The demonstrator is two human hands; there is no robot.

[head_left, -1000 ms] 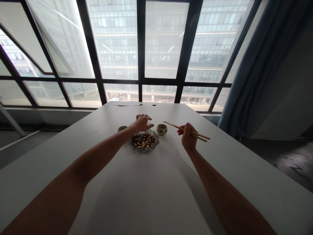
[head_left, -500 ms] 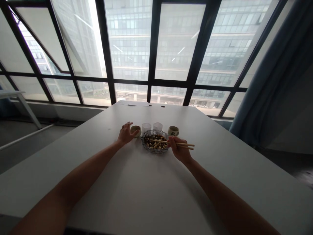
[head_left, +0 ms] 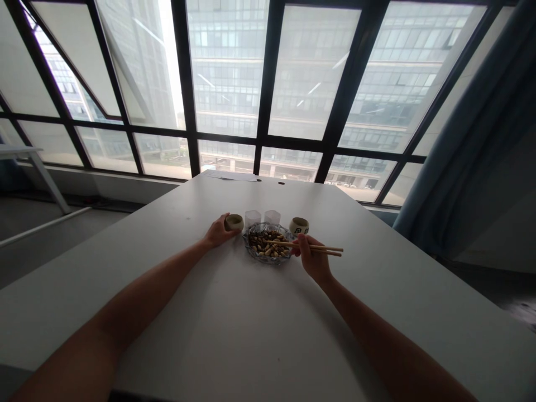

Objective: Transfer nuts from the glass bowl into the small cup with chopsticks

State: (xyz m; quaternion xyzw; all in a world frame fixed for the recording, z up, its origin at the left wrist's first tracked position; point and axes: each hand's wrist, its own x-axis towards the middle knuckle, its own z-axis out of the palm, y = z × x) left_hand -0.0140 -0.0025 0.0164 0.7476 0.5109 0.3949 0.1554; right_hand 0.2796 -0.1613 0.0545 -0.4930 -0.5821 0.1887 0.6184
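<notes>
Hands (head_left: 220,230) flank glass bowl (head_left: 268,258), cups (head_left: 298,226)

Wooden chopsticks (head_left: 280,243), tips over nuts (head_left: 260,247) in glass bowl (head_left: 268,261); round cup (head_left: 234,224) upright beside bowl.

A person's bare left forearm (head_left: 154,290) and bare right forearm (head_left: 368,324), each tapering toward the bare left hand (head_left: 220,231) and bare right hand (head_left: 315,259).

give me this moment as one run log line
left hand: gripping ceramic cup | right hand: holding chopsticks, tips over nuts in glass bowl
</notes>
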